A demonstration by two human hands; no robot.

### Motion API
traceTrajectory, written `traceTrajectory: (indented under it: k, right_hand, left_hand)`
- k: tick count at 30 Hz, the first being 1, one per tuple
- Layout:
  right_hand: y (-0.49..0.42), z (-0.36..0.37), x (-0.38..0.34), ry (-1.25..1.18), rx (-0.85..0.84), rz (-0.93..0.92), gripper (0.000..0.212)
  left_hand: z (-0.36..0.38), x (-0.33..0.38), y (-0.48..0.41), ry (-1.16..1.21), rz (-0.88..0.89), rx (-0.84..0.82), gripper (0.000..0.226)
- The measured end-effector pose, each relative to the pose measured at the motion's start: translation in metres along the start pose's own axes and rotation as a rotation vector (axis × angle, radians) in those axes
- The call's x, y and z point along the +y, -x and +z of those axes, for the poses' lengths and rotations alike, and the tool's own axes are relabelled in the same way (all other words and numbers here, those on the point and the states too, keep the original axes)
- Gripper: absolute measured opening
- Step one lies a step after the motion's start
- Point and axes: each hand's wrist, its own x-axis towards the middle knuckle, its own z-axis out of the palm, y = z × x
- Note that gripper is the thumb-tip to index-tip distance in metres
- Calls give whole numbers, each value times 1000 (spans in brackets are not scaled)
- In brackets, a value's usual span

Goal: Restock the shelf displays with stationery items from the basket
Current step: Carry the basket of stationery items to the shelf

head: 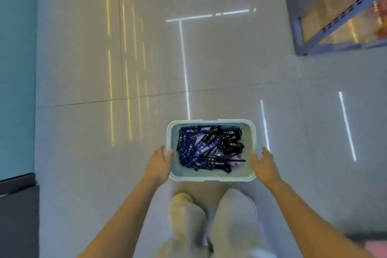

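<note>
Packets (209, 146) lie in basket (211, 178), shelving (298, 37) ahead right.

left hand (159, 163) and right hand (265, 163) flank the basket (211, 178) of dark packs (201, 146).

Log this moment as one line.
left hand: open, on basket side | right hand: open, beside basket | basket: dark blue packs inside | shelf: upper right

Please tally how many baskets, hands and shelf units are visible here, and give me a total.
basket: 1
hands: 2 (left hand, right hand)
shelf unit: 1
Total: 4
The dark packets in the basket are not included, as they are too jumbled to count.
</note>
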Motion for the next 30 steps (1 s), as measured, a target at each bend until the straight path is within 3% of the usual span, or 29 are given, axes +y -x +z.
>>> traceTrajectory:
  k: [5,8,12,17,21,22,26,30]
  right_hand:
    - [-29,19,-6,-159,135,-45,28]
    - [-33,15,-10,-214,141,6,30]
    - [-26,1,-14,-173,86,19,42]
    - [19,-32,-21,-175,89,18,44]
    - [73,-69,-20,-176,148,-5,43]
    - [88,-80,-20,-179,177,-11,41]
    - [148,-133,-26,-176,290,-66,30]
    - [205,-198,-31,-211,392,-68,34]
  left_hand:
    - [20,1,-34,309,-79,19,56]
    - [26,-11,-54,409,-138,-7,76]
    - [14,2,-39,523,-180,-95,60]
    - [-6,21,4,460,-170,-98,62]
    - [-10,13,26,423,-117,-35,96]
    - [-17,28,44,408,-101,-23,93]
    - [-48,105,132,370,35,135,38]
    - [-67,155,196,318,174,223,33]
